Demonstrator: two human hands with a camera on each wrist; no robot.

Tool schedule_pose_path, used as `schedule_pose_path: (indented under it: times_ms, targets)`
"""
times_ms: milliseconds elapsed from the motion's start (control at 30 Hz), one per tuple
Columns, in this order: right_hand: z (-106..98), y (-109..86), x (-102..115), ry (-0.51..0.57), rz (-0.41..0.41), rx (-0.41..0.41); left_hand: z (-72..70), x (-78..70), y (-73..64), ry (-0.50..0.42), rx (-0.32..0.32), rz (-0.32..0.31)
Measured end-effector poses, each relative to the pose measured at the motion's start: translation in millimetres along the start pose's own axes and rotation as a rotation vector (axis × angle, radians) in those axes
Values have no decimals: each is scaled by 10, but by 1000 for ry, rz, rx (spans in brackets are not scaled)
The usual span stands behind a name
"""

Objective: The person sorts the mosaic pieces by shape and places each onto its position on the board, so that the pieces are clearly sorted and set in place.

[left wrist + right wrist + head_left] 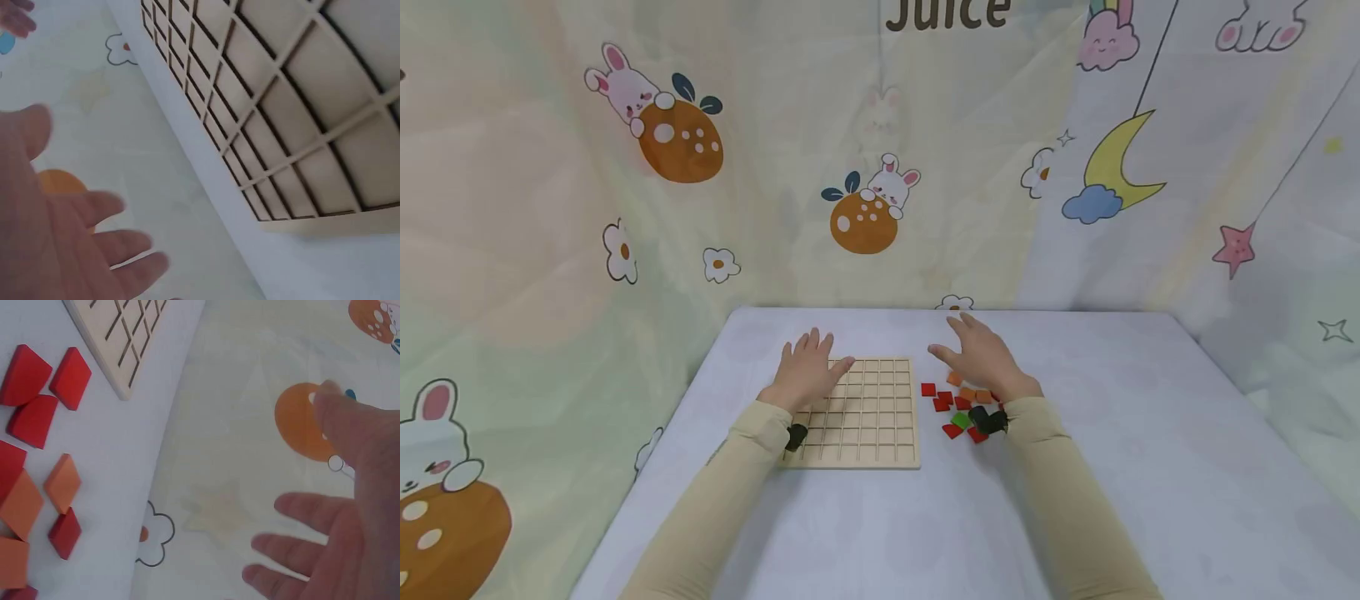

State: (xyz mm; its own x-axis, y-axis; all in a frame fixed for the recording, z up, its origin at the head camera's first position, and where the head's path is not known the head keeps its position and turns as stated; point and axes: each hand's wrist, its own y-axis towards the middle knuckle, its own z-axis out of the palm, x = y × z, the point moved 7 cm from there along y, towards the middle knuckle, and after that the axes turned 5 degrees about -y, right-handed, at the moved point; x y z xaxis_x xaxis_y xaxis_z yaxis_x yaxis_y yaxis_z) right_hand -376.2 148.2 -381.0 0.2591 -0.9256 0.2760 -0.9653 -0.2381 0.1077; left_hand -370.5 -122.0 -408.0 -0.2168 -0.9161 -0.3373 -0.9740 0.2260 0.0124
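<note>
A square wooden grid board [871,414] with raised slats lies flat on the table. My left hand [807,372] hovers over its far left corner, fingers spread and nothing held. In the left wrist view that hand [69,219] appears beside the board's ribbed face [269,94]. To the board's right lies a loose group of small flat tiles, among them a red tile [928,389], an orange tile [983,397] and a green tile [961,420]. Above the far side of these tiles is my right hand [981,354], fingers extended and holding nothing; its forearm hides some of them.
The white-covered table [880,533] extends to both sides and toward me. A printed cloth [775,192] with rabbits and flowers hangs behind its far edge. Dark straps [988,419] sit at the wrists.
</note>
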Motion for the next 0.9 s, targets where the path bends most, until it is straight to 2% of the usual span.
schedule_pose_path:
  times_ms: [167,267,500,600,700,900]
  targets:
    - [176,-67,-49,111,34,8,231,239,-93,-11,76,-32]
    - [255,-87,-108,148,66,1,342,347,-115,-42,72,-45]
    - [328,-85,-203,176,93,-14,398,441,-159,-109,-21,-69]
    - [346,-85,-226,168,93,-9,417,439,-175,-157,-22,-72]
    - [349,-79,-244,169,96,-10,445,444,-193,-237,5,-82]
    - [380,-63,-325,179,108,-3,535,568,-240,-384,49,-109]
